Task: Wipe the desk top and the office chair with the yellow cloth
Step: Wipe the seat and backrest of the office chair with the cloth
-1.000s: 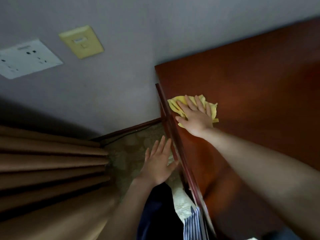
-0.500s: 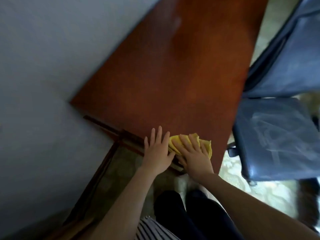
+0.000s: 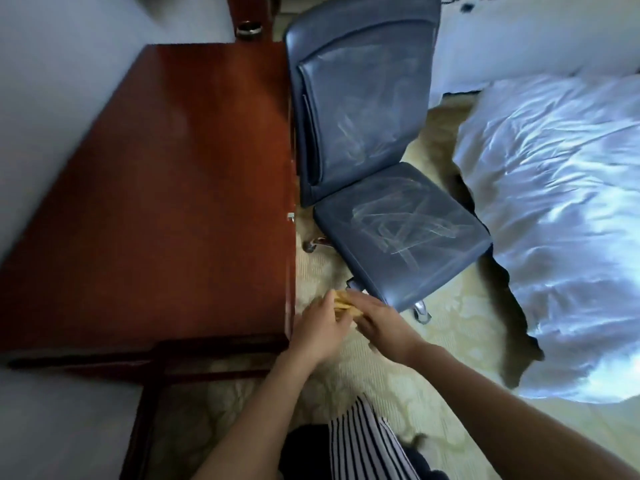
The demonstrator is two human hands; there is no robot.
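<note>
No text, label or brand can be read anywhere. No numbers show either. No sign is legible

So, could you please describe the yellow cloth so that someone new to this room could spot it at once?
Start at the reddish-brown wooden desk on the left and follow its near right corner out over the pale patterned carpet. There, just before the blue padded office chair, the left hand and right hand meet around the crumpled yellow cloth, the only yellow thing there.
</note>
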